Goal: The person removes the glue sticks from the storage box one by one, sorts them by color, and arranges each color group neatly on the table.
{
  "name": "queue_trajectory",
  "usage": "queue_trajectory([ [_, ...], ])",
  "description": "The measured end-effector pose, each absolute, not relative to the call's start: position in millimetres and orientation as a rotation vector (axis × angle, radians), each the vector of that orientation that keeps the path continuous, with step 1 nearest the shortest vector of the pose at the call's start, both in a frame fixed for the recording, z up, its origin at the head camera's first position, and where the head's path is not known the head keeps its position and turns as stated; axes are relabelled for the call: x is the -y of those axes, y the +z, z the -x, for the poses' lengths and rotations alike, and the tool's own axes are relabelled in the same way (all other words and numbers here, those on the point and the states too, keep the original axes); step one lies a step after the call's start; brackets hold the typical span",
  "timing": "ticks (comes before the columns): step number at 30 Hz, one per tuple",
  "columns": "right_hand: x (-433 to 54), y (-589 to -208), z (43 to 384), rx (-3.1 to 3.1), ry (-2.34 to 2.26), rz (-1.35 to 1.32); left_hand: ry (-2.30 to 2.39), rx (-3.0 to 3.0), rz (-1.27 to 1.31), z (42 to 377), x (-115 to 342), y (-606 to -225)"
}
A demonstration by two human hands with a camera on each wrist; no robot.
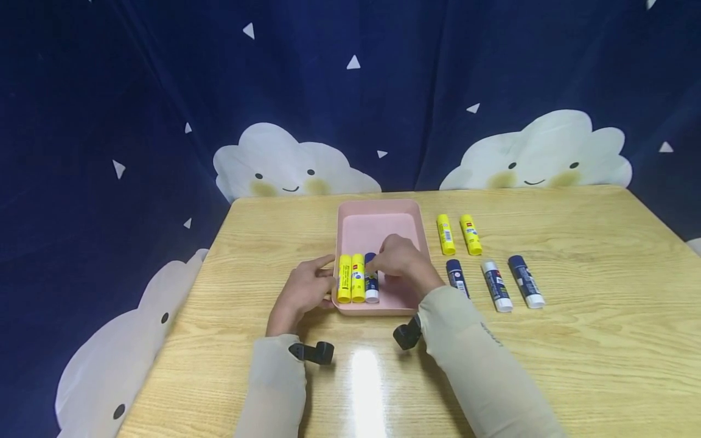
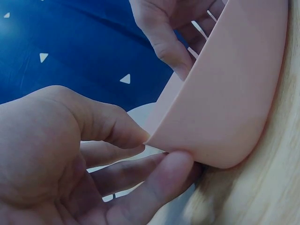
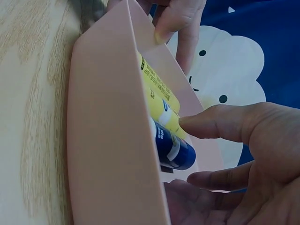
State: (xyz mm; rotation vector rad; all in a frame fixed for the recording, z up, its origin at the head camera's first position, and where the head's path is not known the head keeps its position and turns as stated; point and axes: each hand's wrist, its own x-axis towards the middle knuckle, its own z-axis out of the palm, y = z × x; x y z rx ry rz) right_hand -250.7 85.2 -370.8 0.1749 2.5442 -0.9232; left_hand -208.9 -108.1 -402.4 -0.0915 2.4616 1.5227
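A pink tray (image 1: 378, 311) stands on the table. Inside its near left part, two yellow glue sticks (image 1: 344, 280) lie side by side with a dark blue glue stick (image 1: 372, 289) beside them. My right hand (image 1: 402, 258) reaches into the tray over the blue stick. In the right wrist view its thumb (image 3: 201, 124) and forefinger are spread on either side of the blue stick's end, with a gap showing. My left hand (image 1: 305, 286) is at the tray's left wall, its fingertips (image 2: 173, 171) touching the rim and outer side.
Right of the tray, two more yellow glue sticks (image 1: 470, 234) lie in a back row. Three blue-and-white glue sticks (image 1: 496, 286) lie in front of them, one partly behind my right forearm. A dark blue curtain (image 1: 405, 91) with clouds hangs behind the table.
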Motion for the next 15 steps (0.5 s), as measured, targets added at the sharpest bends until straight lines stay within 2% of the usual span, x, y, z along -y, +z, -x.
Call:
queue_trajectory([
  [15,-76.7,-372.4,251.3,-2.566,-0.867,-0.179,1.522,-2.450,0.108,209.0,107.9,-402.3],
])
